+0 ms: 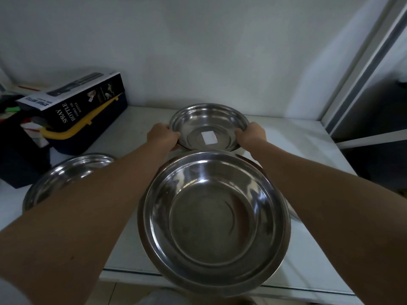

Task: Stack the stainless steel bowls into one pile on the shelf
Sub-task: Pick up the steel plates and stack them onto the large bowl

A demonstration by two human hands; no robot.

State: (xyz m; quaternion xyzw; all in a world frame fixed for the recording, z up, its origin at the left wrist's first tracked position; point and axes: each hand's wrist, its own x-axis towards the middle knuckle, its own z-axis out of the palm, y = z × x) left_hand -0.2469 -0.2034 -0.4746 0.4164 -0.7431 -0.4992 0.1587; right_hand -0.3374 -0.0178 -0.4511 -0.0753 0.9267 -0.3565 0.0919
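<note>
A steel bowl with a white sticker (208, 125) sits at the back of the white shelf (308, 155). My left hand (164, 135) grips its left rim and my right hand (251, 135) grips its right rim. A large steel bowl (213, 219) stands in front of it, at the shelf's front edge and slightly overhanging it. A third steel bowl (68, 172) lies to the left, largely hidden under my left forearm.
A black "Spray Bottle" box (72, 100) rests on a dark case with a yellow handle (88, 128) at the back left. The white wall rises behind the shelf. A metal door frame (361, 69) runs up the right side.
</note>
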